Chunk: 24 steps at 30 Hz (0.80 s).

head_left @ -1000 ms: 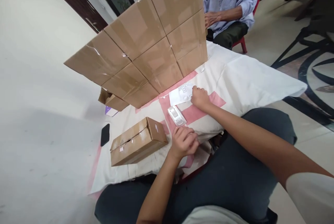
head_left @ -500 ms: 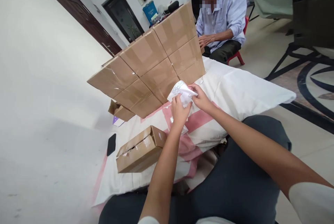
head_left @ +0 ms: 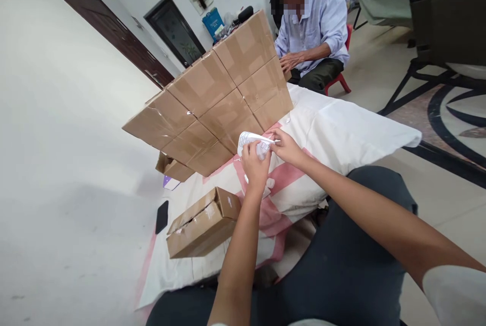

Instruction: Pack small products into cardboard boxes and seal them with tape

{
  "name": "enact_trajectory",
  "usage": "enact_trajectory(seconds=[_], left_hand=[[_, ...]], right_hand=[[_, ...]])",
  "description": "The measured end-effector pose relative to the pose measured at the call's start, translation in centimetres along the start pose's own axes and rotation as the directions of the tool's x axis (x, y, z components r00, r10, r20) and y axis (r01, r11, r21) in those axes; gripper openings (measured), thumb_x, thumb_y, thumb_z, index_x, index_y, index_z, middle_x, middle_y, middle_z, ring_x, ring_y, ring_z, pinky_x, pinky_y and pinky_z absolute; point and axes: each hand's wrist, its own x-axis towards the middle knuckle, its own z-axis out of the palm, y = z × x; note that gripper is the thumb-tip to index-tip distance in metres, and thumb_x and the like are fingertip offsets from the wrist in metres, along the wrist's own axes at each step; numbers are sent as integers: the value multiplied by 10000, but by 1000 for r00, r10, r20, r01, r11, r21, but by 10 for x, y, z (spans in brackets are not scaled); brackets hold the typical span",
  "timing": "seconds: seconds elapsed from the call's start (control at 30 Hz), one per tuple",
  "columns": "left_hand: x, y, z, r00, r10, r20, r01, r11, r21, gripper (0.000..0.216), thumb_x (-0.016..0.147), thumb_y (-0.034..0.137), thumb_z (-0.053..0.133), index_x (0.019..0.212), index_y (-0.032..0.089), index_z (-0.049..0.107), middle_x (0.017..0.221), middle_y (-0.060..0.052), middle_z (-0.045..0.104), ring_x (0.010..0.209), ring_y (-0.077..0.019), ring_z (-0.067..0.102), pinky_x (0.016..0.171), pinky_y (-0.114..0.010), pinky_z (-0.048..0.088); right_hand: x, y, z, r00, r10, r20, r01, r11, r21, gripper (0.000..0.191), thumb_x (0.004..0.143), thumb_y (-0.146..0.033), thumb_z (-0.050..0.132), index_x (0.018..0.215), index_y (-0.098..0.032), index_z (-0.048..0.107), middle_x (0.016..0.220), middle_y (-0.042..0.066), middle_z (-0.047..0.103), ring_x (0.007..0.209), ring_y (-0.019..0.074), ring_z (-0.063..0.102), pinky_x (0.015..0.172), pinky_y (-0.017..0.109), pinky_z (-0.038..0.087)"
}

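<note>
Between my hands is a white sheet (head_left: 245, 138) printed with small outlined boxes, bent into a curve over the table. My left hand (head_left: 257, 164) is closed on its near edge, fingers bent over it. On the right side, my right hand (head_left: 284, 148) pinches the sheet's edge between thumb and fingers. Below my hands a small white item (head_left: 270, 183) lies on the cloth, partly hidden by my left wrist; its kind I cannot make out.
A tall cardboard panel (head_left: 224, 108) stands across the table. A closed cardboard box (head_left: 205, 222) and a black phone (head_left: 162, 217) lie at left on the white and pink cloth (head_left: 334, 118). Behind the panel sits a person (head_left: 319, 17) in a light blue shirt.
The sheet has folded over and shows less of its printed face. My right hand has come nearer my left. The view has shifted slightly.
</note>
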Motion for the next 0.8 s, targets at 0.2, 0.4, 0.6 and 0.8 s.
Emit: enact_trajectory(seconds=[0.2, 0.4, 0.6, 0.8], left_hand=[[-1, -7, -3, 999, 34, -11, -33, 999, 10, 236, 870, 332, 702, 1071, 224, 642, 1106, -73, 659, 1062, -236, 616, 919, -357, 458], [3, -15, -18, 981, 164, 104, -170, 984, 55, 228, 898, 393, 695, 1076, 250, 694, 1069, -48, 686, 1018, -208, 644, 874, -334, 417], [8, -13, -30, 942, 275, 193, -302, 944, 130, 225, 904, 401, 694, 1087, 271, 697, 1014, -31, 690, 962, -193, 649, 836, -322, 397], [10, -9, -29, 916, 339, 214, -379, 908, 181, 181, 954, 403, 619, 1010, 262, 718, 944, -34, 723, 909, -194, 641, 815, -344, 382]], right_hand=[[2, -9, -6, 991, 115, 74, -113, 993, -30, 297, 720, -174, 656, 1017, -165, 666, 668, -12, 672, 698, 171, 650, 671, 276, 505], [0, -14, -7, 991, 86, 101, -81, 995, -52, 299, 778, -209, 623, 1072, -154, 643, 561, -59, 594, 589, 135, 569, 586, 246, 433], [-5, -21, -7, 983, 63, 175, -64, 998, 2, 505, 788, -194, 611, 1282, -166, 509, 509, -143, 367, 459, 89, 355, 475, 210, 276], [-4, -21, -8, 980, 30, 196, -27, 999, -20, 471, 807, -187, 578, 1273, -182, 507, 543, -117, 435, 515, 112, 435, 507, 218, 317]])
